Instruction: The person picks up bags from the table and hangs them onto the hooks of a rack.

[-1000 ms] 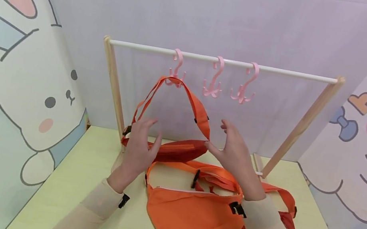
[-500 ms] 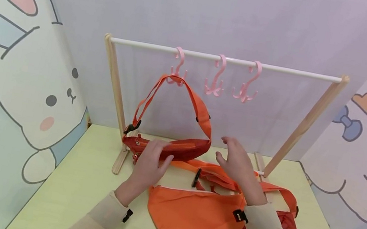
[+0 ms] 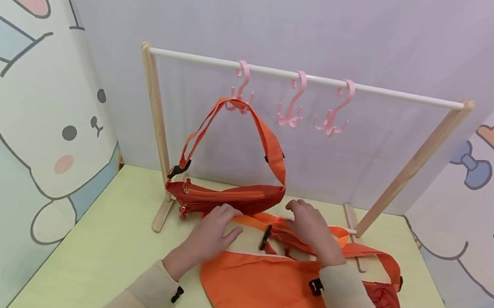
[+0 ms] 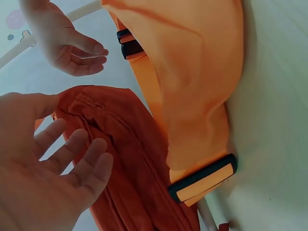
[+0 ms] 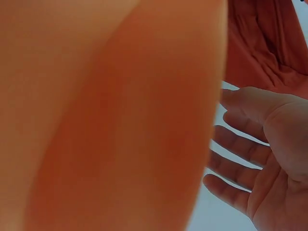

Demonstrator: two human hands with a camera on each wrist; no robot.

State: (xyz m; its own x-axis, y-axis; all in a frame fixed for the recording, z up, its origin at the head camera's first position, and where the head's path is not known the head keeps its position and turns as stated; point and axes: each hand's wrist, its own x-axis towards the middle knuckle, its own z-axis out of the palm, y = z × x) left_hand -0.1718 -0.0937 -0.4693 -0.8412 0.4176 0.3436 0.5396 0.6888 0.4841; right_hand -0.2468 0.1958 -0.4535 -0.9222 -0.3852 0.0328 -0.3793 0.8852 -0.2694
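A dark red waist bag (image 3: 230, 197) hangs by its orange strap from the left pink hook (image 3: 240, 90) on the white rail. In the head view my left hand (image 3: 213, 233) is just in front of that bag, fingers relaxed and holding nothing. My right hand (image 3: 311, 224) hovers over the orange straps behind the flat orange waist bag (image 3: 260, 292), its fingers loosely bent around nothing. Under my right sleeve lies another dark red bag (image 3: 381, 302), partly hidden. The left wrist view shows both hands apart from the red bag (image 4: 120, 144) and an orange bag with black buckles.
The rack has a white rail (image 3: 175, 55) on wooden posts (image 3: 413, 171). Two more pink hooks, a middle hook (image 3: 291, 101) and a right hook (image 3: 335, 109), hang there with nothing on them. Cartoon-printed walls stand at both sides of the pale yellow table (image 3: 78, 256).
Both hands have come away from the hanging red bag. My left hand moved right and toward me; my right hand dropped lower, over the orange straps. The bag stays on the hook.
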